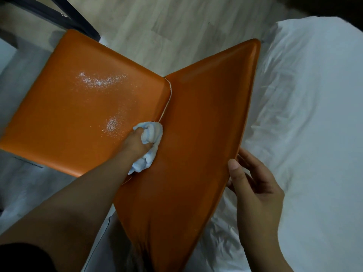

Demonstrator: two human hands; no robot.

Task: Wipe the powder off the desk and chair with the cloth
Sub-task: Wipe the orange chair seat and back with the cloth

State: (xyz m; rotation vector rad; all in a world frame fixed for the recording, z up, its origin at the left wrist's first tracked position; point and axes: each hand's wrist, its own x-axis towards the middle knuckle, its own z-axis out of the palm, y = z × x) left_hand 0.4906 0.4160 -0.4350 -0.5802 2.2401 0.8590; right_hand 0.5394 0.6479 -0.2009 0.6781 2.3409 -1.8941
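The cloth (150, 134) is bunched in the left hand (135, 143) on the powdery chair seat (68, 114), and the backrest (196, 134) is gripped by the right hand (253, 183) (bed (304, 114) alongside, wood floor (167, 22)).

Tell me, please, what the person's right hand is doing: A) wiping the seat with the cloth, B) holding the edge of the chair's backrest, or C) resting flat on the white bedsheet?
B: the right hand grips the edge of the backrest, while the left hand holds the cloth beside the powder on the seat.

powder (102, 81) on seat (59, 118) | cloth (152, 132) on seat beside backrest (196, 134) | bed (314, 114) right of backrest
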